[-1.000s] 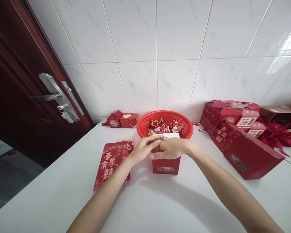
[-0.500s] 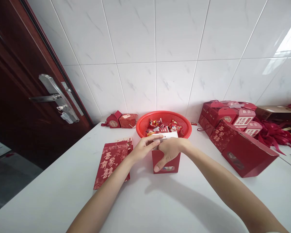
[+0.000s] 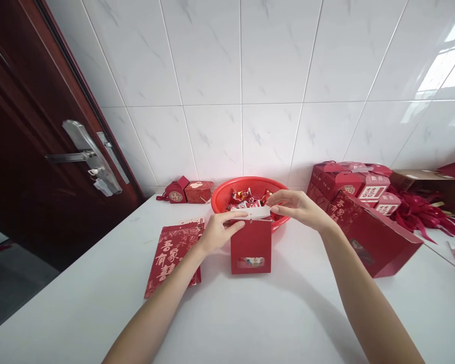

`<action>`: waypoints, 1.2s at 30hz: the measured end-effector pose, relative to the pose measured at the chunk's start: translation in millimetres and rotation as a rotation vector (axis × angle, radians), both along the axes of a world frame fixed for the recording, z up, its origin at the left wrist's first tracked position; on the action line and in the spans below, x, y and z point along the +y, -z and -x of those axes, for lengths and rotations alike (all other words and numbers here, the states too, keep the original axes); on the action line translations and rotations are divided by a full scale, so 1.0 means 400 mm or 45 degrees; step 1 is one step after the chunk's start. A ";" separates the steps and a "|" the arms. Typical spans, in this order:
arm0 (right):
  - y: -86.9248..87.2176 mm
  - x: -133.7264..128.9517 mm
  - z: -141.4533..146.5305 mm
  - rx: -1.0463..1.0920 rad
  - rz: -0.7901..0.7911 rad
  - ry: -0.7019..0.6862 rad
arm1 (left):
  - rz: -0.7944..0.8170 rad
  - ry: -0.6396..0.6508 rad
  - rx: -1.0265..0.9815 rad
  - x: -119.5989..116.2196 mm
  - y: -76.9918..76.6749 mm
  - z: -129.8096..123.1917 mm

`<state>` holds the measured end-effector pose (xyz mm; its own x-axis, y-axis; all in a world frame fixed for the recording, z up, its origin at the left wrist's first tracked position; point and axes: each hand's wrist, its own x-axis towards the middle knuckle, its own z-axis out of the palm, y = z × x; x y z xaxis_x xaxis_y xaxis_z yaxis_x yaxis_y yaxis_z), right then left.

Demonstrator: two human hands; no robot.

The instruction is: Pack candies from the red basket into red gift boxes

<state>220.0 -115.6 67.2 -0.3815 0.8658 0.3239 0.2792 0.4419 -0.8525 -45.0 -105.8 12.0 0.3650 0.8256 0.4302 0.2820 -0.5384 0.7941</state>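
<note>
Upright red cardboard box point(image 3: 251, 240) with a small front window point(image 3: 251, 262): found standing on the smooth white tabletop point(image 3: 250, 323), between both hands, just in front of the round red plastic mesh basket point(image 3: 220, 194) of small, shiny wrapped packets point(image 3: 250, 203).

Noted left hand point(image 3: 215, 231) at the upper left edge, thumb and index finger narrowly apart, index finger reaching the white cardboard flap point(image 3: 258, 212); could not tell how firmly pressed. Noted right hand point(image 3: 300, 208) at the right end of the flap, thumb and index fingertips close together; could not tell whether pinching or merely touching.

Judged foremost risk: creased or torn flap, from uneven pressure between the two hands or from bending off the fold line. Judged second: tipping or sliding of the box toward the basket, from pushing high up with no hand bracing the base. Judged third: jostled basket or packets, from right-hand fingers working near the rim. Considered springing back of the flap possible if released unfastened, owing to stiff card.

Examined box: plain red front, straight edges, square lower corners, no dent discerned. Found resting on its base without evident lean, top unclosed. Saw multicoloured matter through the window, too small to identify. Could not inspect fill level or back.
</note>
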 end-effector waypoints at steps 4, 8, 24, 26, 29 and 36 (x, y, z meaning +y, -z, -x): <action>0.041 0.007 0.026 0.020 0.097 -0.117 | -0.035 -0.080 -0.161 0.004 -0.005 0.001; 0.064 0.009 0.060 0.121 0.247 -0.363 | 0.103 -0.092 -0.314 -0.008 -0.022 0.007; 0.058 0.005 0.059 0.109 0.182 -0.230 | -0.051 -0.148 -0.184 -0.024 -0.030 -0.009; 0.060 0.006 0.062 0.083 0.153 -0.204 | -0.086 -0.159 -0.138 -0.030 -0.031 -0.013; 0.064 0.009 0.062 0.033 0.127 -0.203 | -0.118 -0.167 -0.100 -0.036 -0.032 -0.015; 0.055 0.003 0.046 0.066 0.131 -0.237 | -0.057 -0.005 -0.026 -0.049 -0.048 -0.002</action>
